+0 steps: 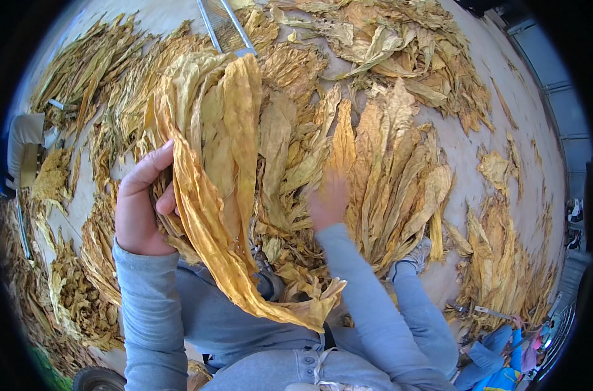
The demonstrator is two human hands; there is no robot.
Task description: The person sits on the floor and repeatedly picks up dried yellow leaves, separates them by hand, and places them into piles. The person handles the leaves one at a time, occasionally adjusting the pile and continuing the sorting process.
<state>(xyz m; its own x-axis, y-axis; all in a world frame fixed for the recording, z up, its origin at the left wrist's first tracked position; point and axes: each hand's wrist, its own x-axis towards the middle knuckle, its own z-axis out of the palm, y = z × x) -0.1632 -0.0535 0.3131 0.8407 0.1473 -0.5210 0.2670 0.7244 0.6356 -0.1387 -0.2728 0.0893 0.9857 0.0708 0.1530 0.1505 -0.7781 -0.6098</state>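
Observation:
My left hand [147,200] is closed around a bunch of dried yellow-brown leaves, which look like tobacco [208,146]; the long leaves fan upward, and one hangs down across my lap. My right hand [328,198], blurred, is over the leaf pile in front of me, beside a row of long dried leaves [384,161] lying to its right. Its fingers are too blurred to tell whether they hold a leaf. More leaves lie loosely layered between the two hands.
Heaps of dried leaves [399,44] cover much of the pale floor [536,161]. A metal-framed mesh thing [226,24] lies ahead. My shoe [416,256] rests by the leaf row. A tyre [98,380] shows at lower left. Part of another person [492,352] shows at lower right.

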